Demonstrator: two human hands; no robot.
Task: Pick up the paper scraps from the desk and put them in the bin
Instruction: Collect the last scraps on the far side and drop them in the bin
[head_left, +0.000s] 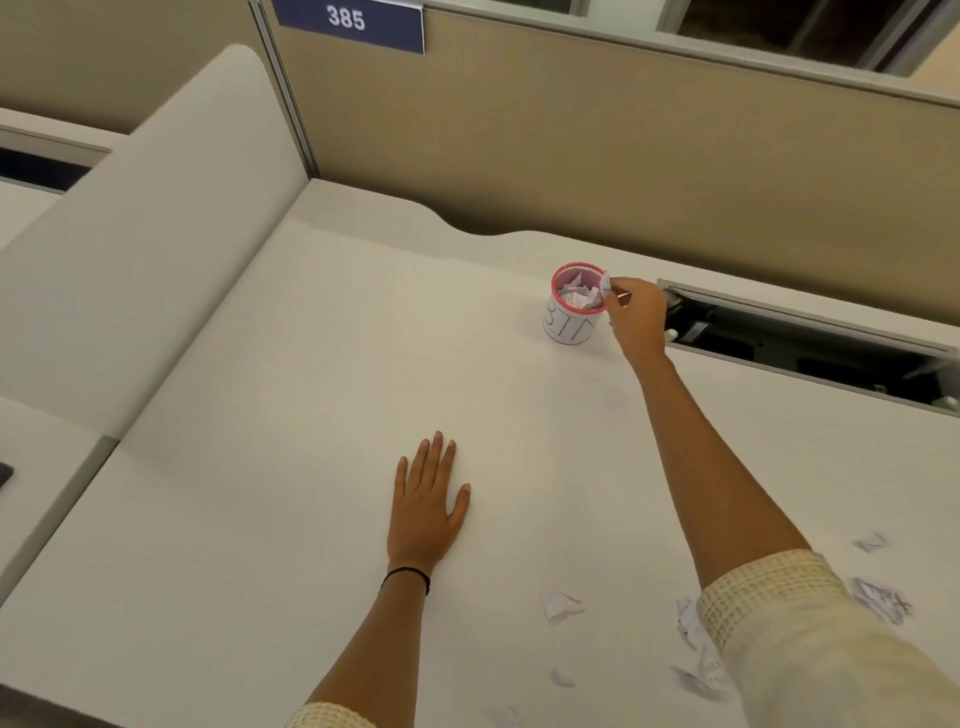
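Left hand (427, 503) flat on desk (260, 467), fingers spread | right hand (635, 317) outstretched, pinching scrap (605, 282) at bin (570, 325) rim

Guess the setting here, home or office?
Likely an office cubicle: fabric partition walls, a numbered sign reading 385, and a plain white desk with a cable tray slot.

We see the right hand (636, 317) at the rim of the pink-rimmed bin (570, 317), its fingers (615, 291) pinching a paper scrap (605, 282) over the opening. Crumpled paper lies inside, below the fingers. The left hand (427, 504) rests flat on the surface (260, 467), well behind them. More scraps (561, 605) lie near the right sleeve (769, 592).
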